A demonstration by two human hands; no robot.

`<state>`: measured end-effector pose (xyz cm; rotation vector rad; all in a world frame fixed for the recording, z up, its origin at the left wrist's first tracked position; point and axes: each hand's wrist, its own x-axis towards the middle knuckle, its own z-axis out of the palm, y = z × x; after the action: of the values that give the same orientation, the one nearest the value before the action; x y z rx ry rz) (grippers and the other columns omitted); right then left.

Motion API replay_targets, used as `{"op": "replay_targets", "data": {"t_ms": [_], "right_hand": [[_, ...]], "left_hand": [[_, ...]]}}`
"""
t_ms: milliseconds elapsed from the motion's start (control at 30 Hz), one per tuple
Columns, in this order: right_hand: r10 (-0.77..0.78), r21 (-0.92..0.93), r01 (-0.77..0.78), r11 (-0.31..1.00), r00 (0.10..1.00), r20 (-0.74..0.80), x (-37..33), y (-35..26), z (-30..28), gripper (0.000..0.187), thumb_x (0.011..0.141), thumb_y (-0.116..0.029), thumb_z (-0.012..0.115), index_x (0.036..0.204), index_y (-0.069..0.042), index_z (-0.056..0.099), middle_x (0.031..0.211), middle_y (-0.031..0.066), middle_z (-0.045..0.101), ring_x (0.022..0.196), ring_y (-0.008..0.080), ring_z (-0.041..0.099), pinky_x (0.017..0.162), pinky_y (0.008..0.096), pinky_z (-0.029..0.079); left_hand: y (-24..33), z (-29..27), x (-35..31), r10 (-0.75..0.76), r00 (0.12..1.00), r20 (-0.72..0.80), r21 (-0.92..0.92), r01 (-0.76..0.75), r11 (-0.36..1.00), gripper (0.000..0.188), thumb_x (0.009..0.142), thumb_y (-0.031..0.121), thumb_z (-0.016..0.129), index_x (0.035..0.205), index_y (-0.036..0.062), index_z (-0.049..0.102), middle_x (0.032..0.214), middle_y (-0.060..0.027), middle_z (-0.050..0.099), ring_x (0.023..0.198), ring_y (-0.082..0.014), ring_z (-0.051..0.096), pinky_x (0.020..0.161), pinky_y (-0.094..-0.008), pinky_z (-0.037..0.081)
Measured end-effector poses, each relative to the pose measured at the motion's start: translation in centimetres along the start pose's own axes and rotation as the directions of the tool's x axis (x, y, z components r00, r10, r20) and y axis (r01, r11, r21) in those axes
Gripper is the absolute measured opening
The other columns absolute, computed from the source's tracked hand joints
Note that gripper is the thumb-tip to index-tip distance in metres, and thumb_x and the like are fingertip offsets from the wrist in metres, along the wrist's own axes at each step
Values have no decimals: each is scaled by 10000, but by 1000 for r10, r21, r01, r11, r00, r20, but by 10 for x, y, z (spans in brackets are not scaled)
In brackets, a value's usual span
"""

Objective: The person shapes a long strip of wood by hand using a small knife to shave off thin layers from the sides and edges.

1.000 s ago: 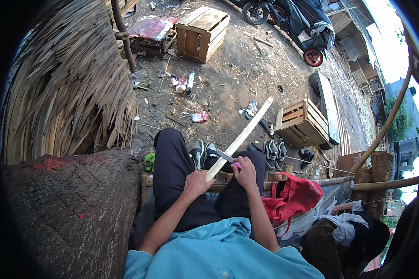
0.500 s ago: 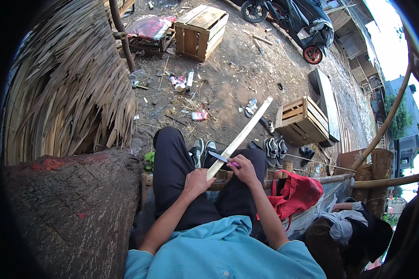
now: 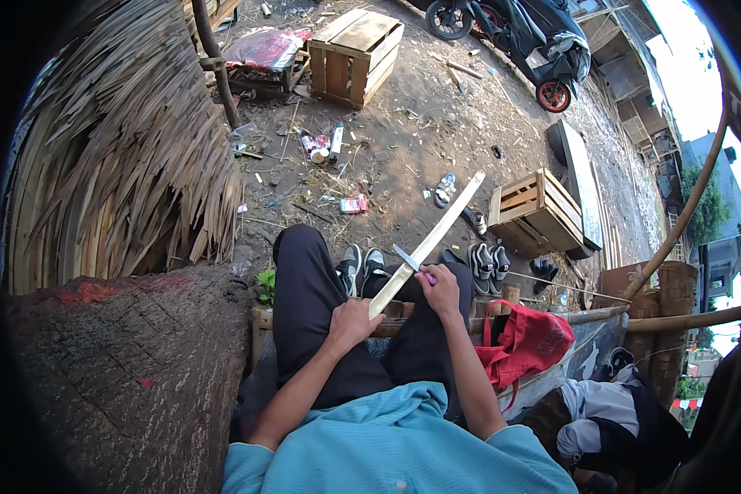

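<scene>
A long, pale strip of split bamboo or wood [image 3: 440, 233] slants up and away to the right from between my knees. Its near end is gripped by my left hand [image 3: 353, 323], fingers closed around it. My right hand [image 3: 438, 289] is closed on the purple handle of a knife [image 3: 406, 258]. The blade lies across the strip, pointing to the left, roughly a third of the way up from my left hand. Whether the edge cuts in or only rests on the surface, I cannot tell.
A red bag [image 3: 528, 339] lies right of my right forearm, and a person [image 3: 609, 412] bends beyond it. Shoes [image 3: 487, 267] and a wooden crate [image 3: 537, 214] stand ahead to the right. A large dark wooden trunk [image 3: 132, 370] is close at my left.
My right hand and the knife have slid up the strip, away from my left hand and slightly right. The person at the lower right has shifted posture.
</scene>
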<state>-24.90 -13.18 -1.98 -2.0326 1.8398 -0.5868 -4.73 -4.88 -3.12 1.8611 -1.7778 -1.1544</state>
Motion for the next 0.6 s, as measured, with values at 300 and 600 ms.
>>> {"op": "replay_targets", "data": {"t_ms": [300,600], "right_hand": [[-168,-14,172,985,973,157,5,4,-4,190,782,-244,684,909,-105,665,776,80,571,759,273,602,667,379,474],[1,28,-4,1000,991,136,4,4,-3,190,791,-257,671,872,-88,642,808,84,583,761,289,599,652,396,472]], "left_hand": [[2,-3,-2,16,999,-46,20,-15,1000,369,756,390,674,890,47,673,787,-192,655,749,-336,652,697,-427,522],[2,-8,-2,-6,1000,12,8,5,1000,425,752,427,663,880,22,657,816,-181,659,788,-343,644,725,-439,507]]}}
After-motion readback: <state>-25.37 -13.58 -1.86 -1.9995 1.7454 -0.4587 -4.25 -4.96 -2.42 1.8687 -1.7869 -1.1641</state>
